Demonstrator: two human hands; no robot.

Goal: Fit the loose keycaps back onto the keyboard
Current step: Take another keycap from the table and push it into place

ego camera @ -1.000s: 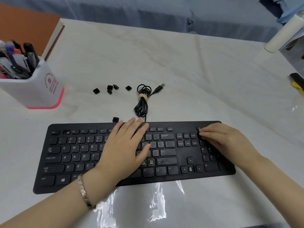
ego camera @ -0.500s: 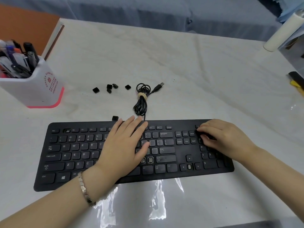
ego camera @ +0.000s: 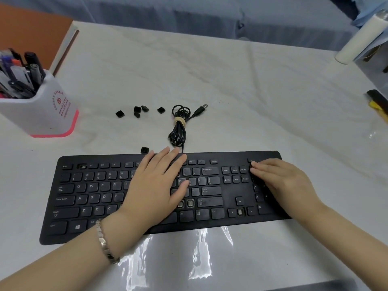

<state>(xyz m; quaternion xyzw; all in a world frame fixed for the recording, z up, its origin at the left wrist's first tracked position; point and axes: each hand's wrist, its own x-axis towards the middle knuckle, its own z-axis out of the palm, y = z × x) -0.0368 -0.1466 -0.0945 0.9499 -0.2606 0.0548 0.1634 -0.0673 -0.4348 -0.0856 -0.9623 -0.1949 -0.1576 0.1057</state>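
A: Step?
B: Seating a cap, likely. Right hand (ego camera: 281, 181) fingers straight, together, pressing the keyboard (ego camera: 88, 198) numpad corner; left hand (ego camera: 155, 185) flat, fingers slightly spread.
A: Next?
B: Loose keycaps (ego camera: 137, 111) lie well beyond left fingertips; nearest keycap (ego camera: 144, 150) just beside them. Pinch it.

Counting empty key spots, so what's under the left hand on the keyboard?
The left hand lies flat over the middle keys of the keyboard, hiding them. Bare spots under it cannot be seen; two bare switches show beside its thumb.
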